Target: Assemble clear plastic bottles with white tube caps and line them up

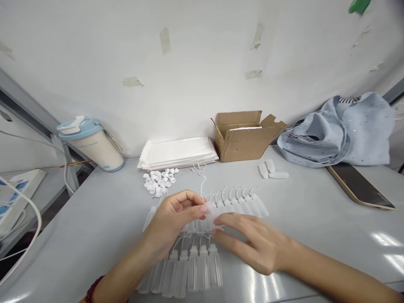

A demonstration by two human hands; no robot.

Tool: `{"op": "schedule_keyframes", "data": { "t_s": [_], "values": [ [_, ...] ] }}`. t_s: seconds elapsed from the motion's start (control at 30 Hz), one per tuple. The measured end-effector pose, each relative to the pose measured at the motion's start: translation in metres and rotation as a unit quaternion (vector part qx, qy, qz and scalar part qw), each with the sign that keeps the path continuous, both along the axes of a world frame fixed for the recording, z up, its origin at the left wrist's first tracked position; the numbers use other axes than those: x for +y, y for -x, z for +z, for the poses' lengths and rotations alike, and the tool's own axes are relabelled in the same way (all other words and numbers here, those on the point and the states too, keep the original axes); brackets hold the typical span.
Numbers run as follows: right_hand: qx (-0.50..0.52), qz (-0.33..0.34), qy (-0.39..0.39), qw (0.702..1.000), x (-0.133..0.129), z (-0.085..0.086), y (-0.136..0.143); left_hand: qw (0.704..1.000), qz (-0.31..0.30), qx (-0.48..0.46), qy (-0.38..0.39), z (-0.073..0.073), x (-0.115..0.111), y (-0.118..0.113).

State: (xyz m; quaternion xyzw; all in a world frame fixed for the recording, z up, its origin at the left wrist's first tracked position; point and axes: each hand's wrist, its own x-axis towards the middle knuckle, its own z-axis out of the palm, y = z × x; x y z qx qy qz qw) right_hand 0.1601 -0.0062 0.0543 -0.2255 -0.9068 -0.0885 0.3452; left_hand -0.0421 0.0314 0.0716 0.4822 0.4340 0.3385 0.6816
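Observation:
My left hand pinches a small translucent plastic bottle near its neck, between thumb and fingers; a thin curved strip rises from there. Close by its right side is my right hand, thumb and index finger apart, fingertips at the bottle's edge; whether they touch it I cannot tell. Beneath and in front of the hands lies a row of clear bottles with thin curved strips at their necks. Another row of bottles lies behind, partly covered by my hands. Small white caps form a pile behind my left hand.
White padded envelopes are stacked by the wall, beside an open cardboard box. A tumbler stands at left. Three white pieces lie right of centre, with a phone and a blue cloth bag farther right.

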Motion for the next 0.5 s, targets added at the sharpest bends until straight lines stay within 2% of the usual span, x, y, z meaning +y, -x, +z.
{"op": "schedule_keyframes", "data": {
  "t_s": [0.07,0.13,0.2,0.23,0.37,0.43,0.47,0.5],
  "values": [
    [0.037,-0.021,0.077,0.996,-0.0012,-0.0002,0.0028,1.0,-0.014,0.004,-0.008,0.0017,-0.0014,-0.0002],
    [0.089,-0.052,0.176,0.979,-0.001,-0.0013,0.0065,0.999,-0.027,0.01,-0.013,0.0032,-0.0028,-0.0005],
    [0.13,-0.068,0.22,0.964,0.0009,-0.0032,0.0095,0.999,-0.034,0.023,-0.018,0.0043,-0.0039,-0.0006],
    [0.139,-0.06,0.2,0.968,0.0022,-0.0043,0.0102,0.999,-0.037,0.028,-0.021,0.0047,-0.0042,-0.0006],
    [0.093,0.009,0.026,0.995,0.007,-0.0076,0.0065,0.997,-0.052,0.038,-0.051,0.0046,-0.005,-0.0004],
    [0.082,0.016,0.024,0.996,0.008,-0.008,0.003,0.99,-0.049,0.078,-0.111,0.0026,-0.0058,-0.0004],
    [0.093,0.009,0.05,0.994,0.0083,-0.0079,0.0015,0.978,-0.033,0.114,-0.173,0.0009,-0.0066,-0.0005],
    [0.109,-0.003,0.081,0.991,0.0086,-0.0077,0.0003,0.954,-0.008,0.155,-0.256,-0.001,-0.0075,-0.0006]
  ]
}}
